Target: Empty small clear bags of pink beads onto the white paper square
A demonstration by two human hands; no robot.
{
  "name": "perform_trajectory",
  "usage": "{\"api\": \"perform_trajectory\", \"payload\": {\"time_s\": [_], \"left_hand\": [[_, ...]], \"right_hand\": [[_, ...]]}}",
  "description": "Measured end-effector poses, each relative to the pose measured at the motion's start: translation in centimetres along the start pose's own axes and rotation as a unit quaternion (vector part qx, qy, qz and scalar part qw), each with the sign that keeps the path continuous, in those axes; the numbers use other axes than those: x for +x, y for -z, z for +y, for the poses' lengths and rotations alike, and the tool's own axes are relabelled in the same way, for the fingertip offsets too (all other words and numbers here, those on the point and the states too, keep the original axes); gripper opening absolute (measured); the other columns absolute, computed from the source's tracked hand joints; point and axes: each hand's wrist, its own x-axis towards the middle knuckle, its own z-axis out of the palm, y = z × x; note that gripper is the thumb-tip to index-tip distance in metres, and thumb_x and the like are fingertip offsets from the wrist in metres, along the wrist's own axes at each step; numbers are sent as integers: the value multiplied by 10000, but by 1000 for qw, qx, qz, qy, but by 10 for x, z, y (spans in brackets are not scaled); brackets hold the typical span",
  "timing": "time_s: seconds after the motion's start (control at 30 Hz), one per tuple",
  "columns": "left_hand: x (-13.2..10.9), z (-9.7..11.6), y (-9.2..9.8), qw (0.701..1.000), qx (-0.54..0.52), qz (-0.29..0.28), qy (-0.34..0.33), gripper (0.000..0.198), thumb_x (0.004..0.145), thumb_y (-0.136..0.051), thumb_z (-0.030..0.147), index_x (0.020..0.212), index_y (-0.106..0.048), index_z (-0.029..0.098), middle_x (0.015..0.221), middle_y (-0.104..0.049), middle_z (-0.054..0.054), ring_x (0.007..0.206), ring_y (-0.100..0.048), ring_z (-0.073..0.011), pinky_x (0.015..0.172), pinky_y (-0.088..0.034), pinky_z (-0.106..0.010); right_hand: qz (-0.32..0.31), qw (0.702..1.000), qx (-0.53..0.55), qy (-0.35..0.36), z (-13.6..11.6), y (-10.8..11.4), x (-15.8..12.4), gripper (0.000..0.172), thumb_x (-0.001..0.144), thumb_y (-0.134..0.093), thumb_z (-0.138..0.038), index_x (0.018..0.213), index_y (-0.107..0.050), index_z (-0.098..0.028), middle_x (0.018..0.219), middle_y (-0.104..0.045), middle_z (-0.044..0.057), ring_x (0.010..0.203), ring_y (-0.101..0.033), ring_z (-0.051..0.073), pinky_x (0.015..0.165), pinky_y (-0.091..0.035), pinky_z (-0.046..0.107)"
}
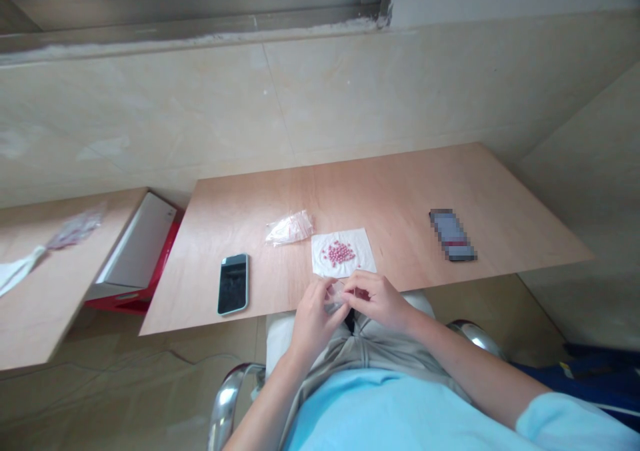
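Near the table's front edge, my left hand [316, 309] has its fingers closed round a small clear plastic bag [335, 295]. My right hand [373, 296] meets it from the right, fingers pinched at the bag's edge; whether a bead is between them is too small to tell. Just beyond both hands lies a white cloth [367, 243] with a heap of small pink beads [341, 253] on it. Left of the cloth is a pile of clear plastic bags [291, 228].
A phone [233, 284] lies on the wooden table [400, 191] at the left, and a pixelated phone [453, 235] at the right. A second table [30, 324] stands far left, with a white box [143, 244] in the gap. Metal armrests flank my lap.
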Motion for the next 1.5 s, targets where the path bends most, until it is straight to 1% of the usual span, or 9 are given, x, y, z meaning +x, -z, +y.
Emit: {"api": "perform_trajectory", "payload": {"time_s": [0.2,0.3,0.57,0.67,0.83,0.97,1.07,1.2,1.5], "left_hand": [[1,2,3,1000,-7,21,5,424,892,-676,399,1262,-588,210,1060,-648,-85,878,-603,-209,814,-470,-326],[1,3,4,1000,-4,8,-5,499,884,-691,391,1339,-565,229,1121,-642,-98,965,-617,-231,868,-487,-354],[3,4,4,999,-26,2,-22,292,917,-641,306,1202,-623,245,1133,-657,-88,1066,-629,-241,921,-500,-368],[5,1,6,1000,-19,14,-15,290,910,-654,340,1181,-630,239,1098,-673,-85,1007,-645,-235,875,-513,-357],[18,-22,22,998,58,36,8,368,900,-658,438,1208,-624,240,965,-675,-58,858,-646,-210,805,-516,-339],[42,-42,38,986,165,21,-2,380,899,-643,462,1210,-633,245,1019,-670,-74,884,-658,-233,771,-507,-341],[62,-48,43,965,257,-15,-46,387,881,-665,437,1206,-650,227,1056,-670,-103,961,-652,-281,842,-490,-383],[86,-44,43,932,346,-60,-93,399,854,-693,422,1194,-667,214,1091,-667,-128,1064,-615,-326,953,-439,-442],[111,-28,45,882,431,-119,-150,364,839,-699,450,1103,-700,199,1142,-627,-150,1085,-572,-338,960,-399,-463]], "right_hand": [[33,999,-2,-29,2,1,-1,168,971,-589,-314,899,-677,-190,823,-630,32,714,-562,156,675,-436,279],[13,999,3,-35,2,1,-1,179,978,-577,-318,907,-671,-182,795,-632,18,671,-564,138,644,-438,258],[-25,999,-13,-17,-2,4,0,189,948,-640,-365,1028,-705,-207,873,-688,21,669,-613,134,610,-481,245],[16,1000,-11,-15,0,11,2,188,955,-619,-338,1073,-691,-211,968,-704,45,763,-664,154,645,-528,255],[126,986,-104,-21,30,29,12,244,942,-607,-308,1166,-650,-222,1148,-699,81,1047,-674,223,892,-561,364],[137,966,-219,-19,70,23,20,562,868,-691,-334,1390,-530,-199,1337,-608,149,1254,-577,298,1082,-474,480],[111,954,-278,14,91,5,27,666,882,-663,-319,1489,-432,-171,1511,-458,182,1447,-379,333,1195,-334,546],[97,943,-318,25,100,-16,44,670,926,-574,-284,1541,-352,-138,1594,-348,187,1529,-214,331,1235,-225,579],[71,940,-331,37,101,-31,63,598,966,-488,-277,1522,-381,-85,1596,-356,195,1535,-214,290,1260,-183,518]]}}
